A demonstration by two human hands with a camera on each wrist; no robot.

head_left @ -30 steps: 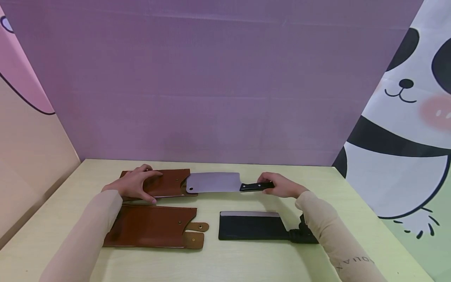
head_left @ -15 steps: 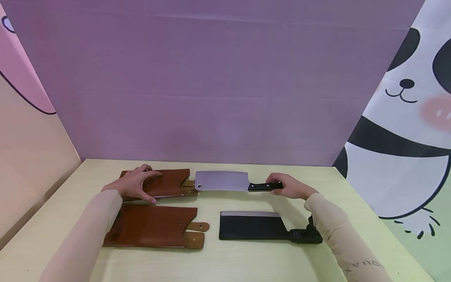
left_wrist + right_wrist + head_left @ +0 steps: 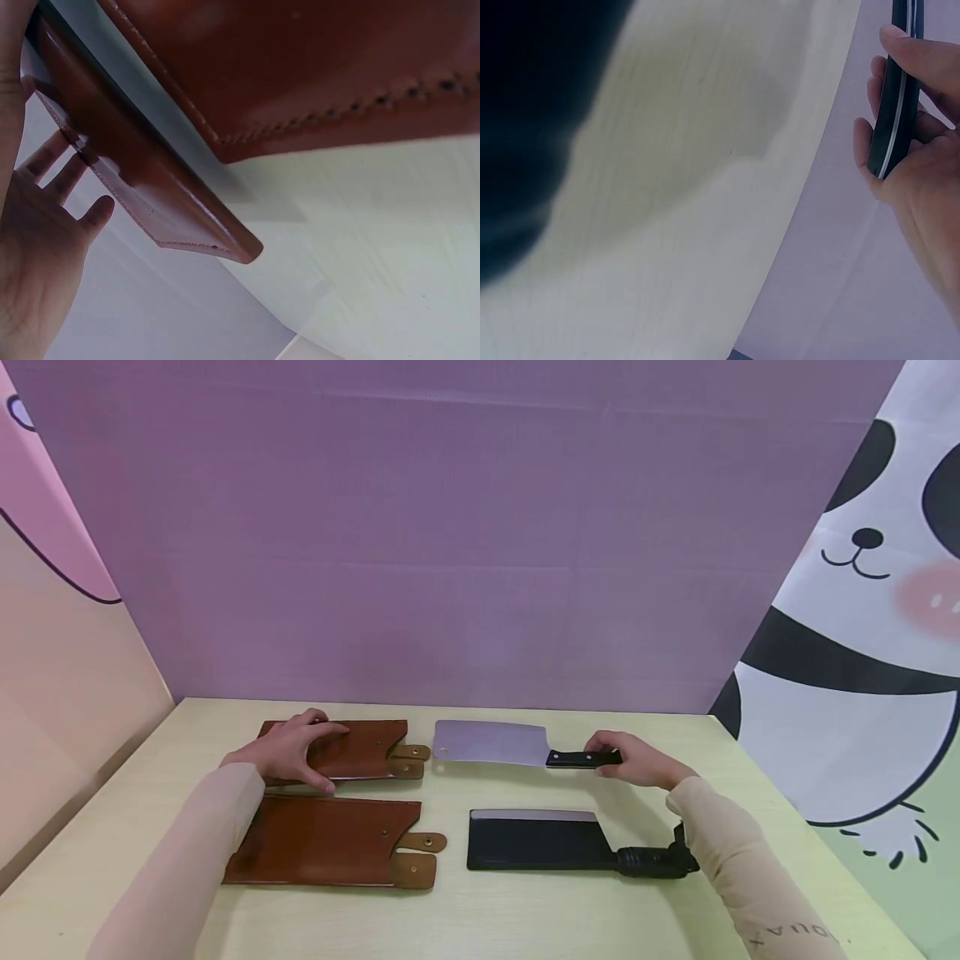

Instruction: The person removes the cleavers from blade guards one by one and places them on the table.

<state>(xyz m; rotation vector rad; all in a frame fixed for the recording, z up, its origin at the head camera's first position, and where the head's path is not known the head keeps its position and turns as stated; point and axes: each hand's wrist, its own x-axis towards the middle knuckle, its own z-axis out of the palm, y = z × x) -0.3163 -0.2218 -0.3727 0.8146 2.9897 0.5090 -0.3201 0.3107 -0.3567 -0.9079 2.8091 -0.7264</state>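
Note:
In the head view, my right hand (image 3: pixel 633 758) grips the black handle (image 3: pixel 581 759) of a cleaver. Its broad, shiny blade (image 3: pixel 491 743) points left, just clear of the far brown leather sheath's snap straps (image 3: pixel 411 752). My left hand (image 3: pixel 285 750) spans that far sheath (image 3: pixel 367 747), thumb at the near edge and fingers over the far edge. The left wrist view shows fingers (image 3: pixel 67 176) against the sheath's stitched edge. In the right wrist view, fingers and thumb wrap the cleaver handle (image 3: pixel 900 105).
A second, larger brown sheath (image 3: pixel 330 843) lies nearer on the pale table (image 3: pixel 337 927). Right of it rests a cleaver with a black blade (image 3: pixel 540 845) and black handle (image 3: pixel 645 862), partly under my right forearm. A purple backdrop (image 3: pixel 465 568) stands behind the table.
My right hand has moved right with the cleaver, and its blade tip has come away from the far sheath's mouth and straps. My left hand has stayed almost still on the sheath.

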